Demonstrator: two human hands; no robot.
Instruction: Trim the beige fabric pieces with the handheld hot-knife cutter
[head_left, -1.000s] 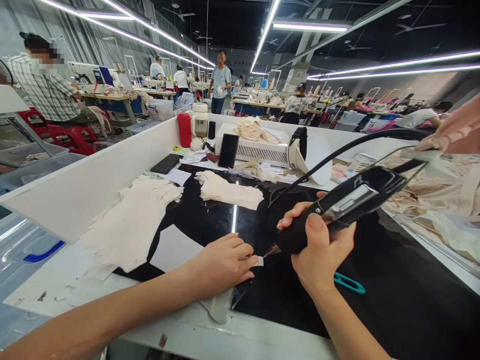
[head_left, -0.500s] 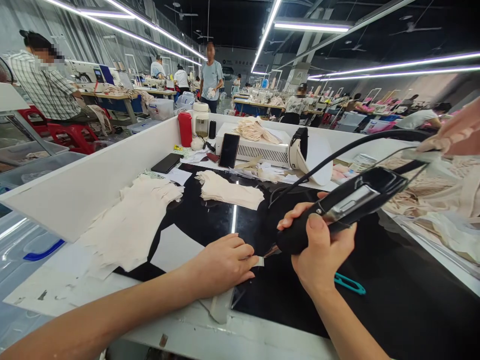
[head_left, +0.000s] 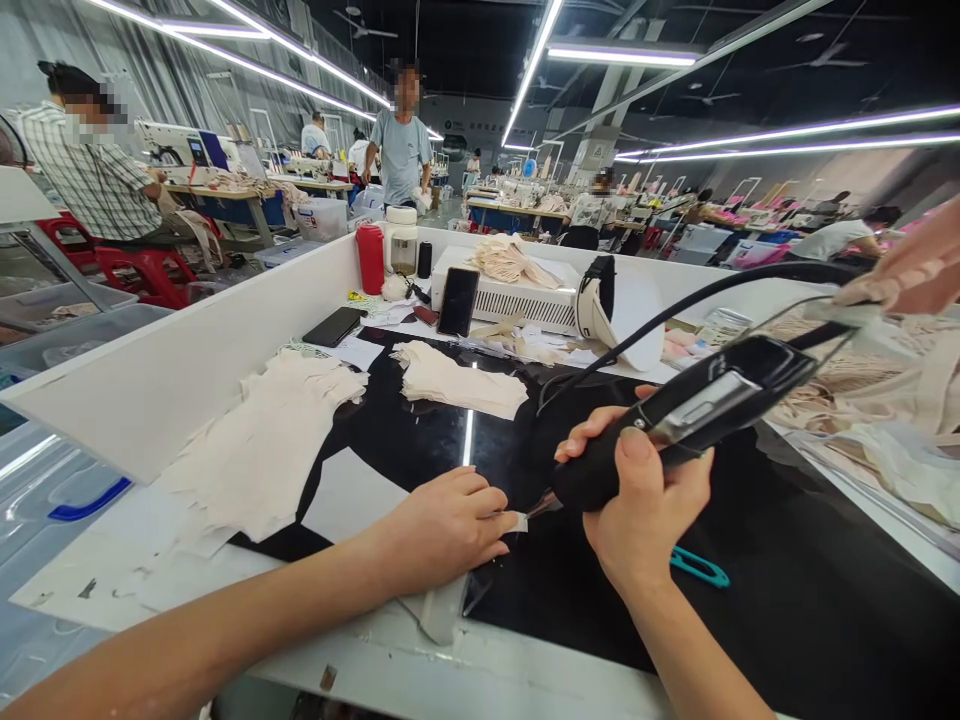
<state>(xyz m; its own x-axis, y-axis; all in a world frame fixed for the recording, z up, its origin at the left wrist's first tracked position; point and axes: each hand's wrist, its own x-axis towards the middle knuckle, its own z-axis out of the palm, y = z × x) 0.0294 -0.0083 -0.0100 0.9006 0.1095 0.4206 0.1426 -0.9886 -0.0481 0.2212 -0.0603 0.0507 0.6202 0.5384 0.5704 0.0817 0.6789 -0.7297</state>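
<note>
Here, the left hand (head_left: 442, 525), fingers drawn together, has hold of a pale strip (head_left: 520, 521) on the tabletop (head_left: 757, 600). Right of that grip, the right hand (head_left: 649, 510) is wrapped around a black tool (head_left: 712, 400), its metal tip (head_left: 541, 504) at the strip's exposed end; with so little margin, a leftward slip could catch the fingertips. Beyond both grips arches the cable (head_left: 675, 302); a snag might jerk the tip off line.

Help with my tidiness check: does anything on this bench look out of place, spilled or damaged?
Mostly ordinary clutter. The larger fabric stack has ragged, misaligned edges; paper scraps lie jumbled before the vented white box; dark blotches mark the white surface at near left, possibly wear. No spill shows.
</note>
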